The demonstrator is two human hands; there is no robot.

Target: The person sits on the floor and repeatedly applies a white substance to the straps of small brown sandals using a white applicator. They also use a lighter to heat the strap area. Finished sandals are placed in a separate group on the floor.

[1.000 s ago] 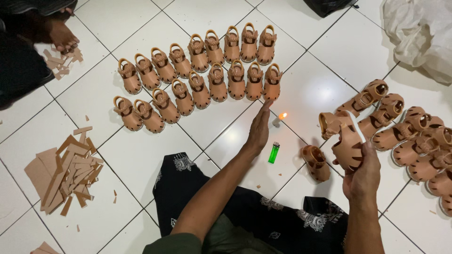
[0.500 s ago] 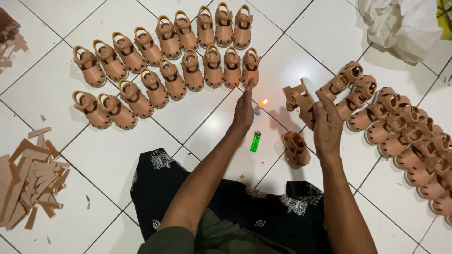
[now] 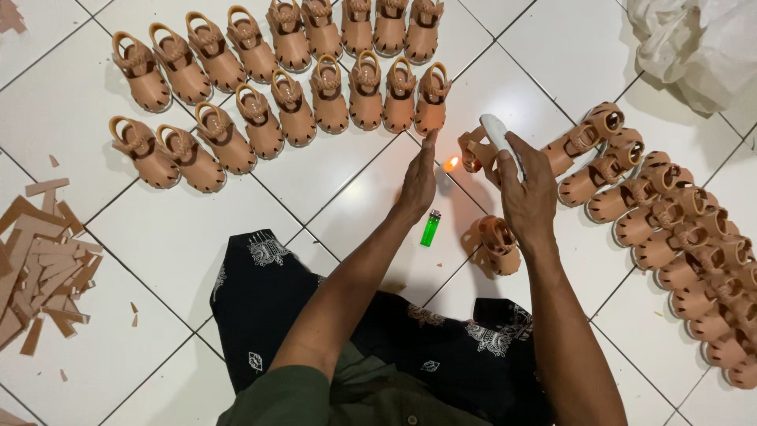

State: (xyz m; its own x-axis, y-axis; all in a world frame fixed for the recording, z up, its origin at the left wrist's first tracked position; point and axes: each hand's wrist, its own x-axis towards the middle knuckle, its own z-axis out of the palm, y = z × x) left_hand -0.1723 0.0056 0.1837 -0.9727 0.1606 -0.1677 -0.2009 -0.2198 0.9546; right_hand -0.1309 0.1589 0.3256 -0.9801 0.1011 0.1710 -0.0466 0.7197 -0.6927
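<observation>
My right hand (image 3: 527, 192) holds a small tan sandal (image 3: 482, 145) with a pale sole, tilted close to a small flame (image 3: 450, 163) burning on the white tiled floor (image 3: 339, 177). My left hand (image 3: 419, 180) is flat and upright, fingers together, just left of the flame, holding nothing. A green lighter (image 3: 430, 228) lies on the tile below the flame. Another tan sandal (image 3: 495, 245) lies under my right wrist.
Two rows of tan sandals (image 3: 292, 79) stand at the upper left. A long pile of sandals (image 3: 670, 229) runs down the right. Brown offcut strips (image 3: 39, 260) lie at the left. White cloth (image 3: 702, 43) sits top right. Black patterned fabric (image 3: 268, 292) covers my lap.
My right hand has lifted a sandal from the right pile and carried it left to the flame. My left hand stays beside the flame. The view has shifted.
</observation>
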